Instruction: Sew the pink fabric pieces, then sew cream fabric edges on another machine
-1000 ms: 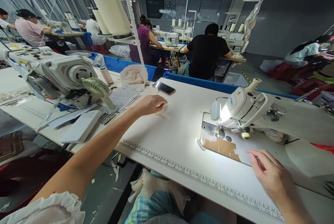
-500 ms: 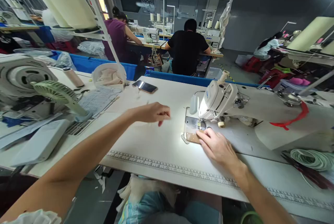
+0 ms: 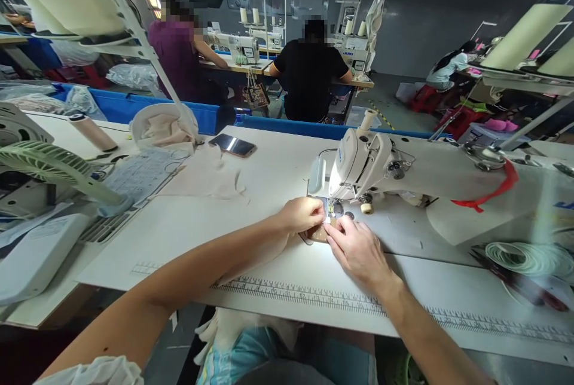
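Note:
Beside the needle area of the white sewing machine (image 3: 359,164), my two hands come together. My left hand (image 3: 302,215) is closed, its thumb and fingers pinched at a small white piece (image 3: 327,222) that is mostly hidden. From the other side my right hand (image 3: 359,248) meets it, fingers bent and fingertips pressed together at the same piece. Beneath the fingertips lies a flat brown piece (image 3: 317,234) with small light dots, partly covered by both hands. The machine's lamp lights this spot brightly.
A phone (image 3: 233,145) and pale fabric scraps (image 3: 210,182) lie on the table to the left. A green fan (image 3: 58,164) and a white bin (image 3: 164,125) stand farther left. A ruler strip (image 3: 314,297) runs along the front edge. Coiled cord (image 3: 522,259) sits at right.
My left hand has moved right, from over the bare table to the needle area beside my right hand. My right hand's fingers are now more bent. The view has shifted slightly.

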The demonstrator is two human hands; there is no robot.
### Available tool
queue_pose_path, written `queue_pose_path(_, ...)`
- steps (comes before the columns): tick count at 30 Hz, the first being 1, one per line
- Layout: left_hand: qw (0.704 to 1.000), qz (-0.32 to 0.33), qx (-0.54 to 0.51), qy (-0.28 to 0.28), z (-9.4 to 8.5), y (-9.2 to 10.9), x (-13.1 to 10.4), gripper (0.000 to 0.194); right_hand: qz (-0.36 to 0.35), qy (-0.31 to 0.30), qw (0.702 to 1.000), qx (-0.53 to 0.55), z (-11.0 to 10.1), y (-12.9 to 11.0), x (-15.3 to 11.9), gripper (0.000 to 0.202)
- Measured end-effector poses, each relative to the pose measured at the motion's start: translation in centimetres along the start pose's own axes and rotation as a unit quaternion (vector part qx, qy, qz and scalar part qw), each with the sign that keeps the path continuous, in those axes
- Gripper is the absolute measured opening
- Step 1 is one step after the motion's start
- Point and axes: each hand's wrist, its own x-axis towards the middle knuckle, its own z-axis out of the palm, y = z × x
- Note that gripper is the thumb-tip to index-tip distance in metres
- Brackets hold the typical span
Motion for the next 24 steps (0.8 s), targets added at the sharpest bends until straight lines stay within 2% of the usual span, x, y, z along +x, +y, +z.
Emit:
queue_pose_path(8, 1.000, -0.009, 0.013, -0.005, 0.07, 0.06, -0.05, 0.010, 0.029, -0.004, 0.999, 0.035, -0.06, 0.15, -0.62, 0.029)
queue_pose_path(15, 1.000, -0.019, 0.012, -0.004, 0.14, 0.03, 0.08, 0.008, 0.051, 0.016, 0.996, 0.066, -0.30, 0.49, -0.91, 0.025)
queue_pose_path(24, 0.999, -0.031, 0.035, -0.007, -0.03, 0.54, 0.07, 0.011, 0.042, 0.002, 0.999, 0.034, 0.26, 0.29, -0.77, 0.030)
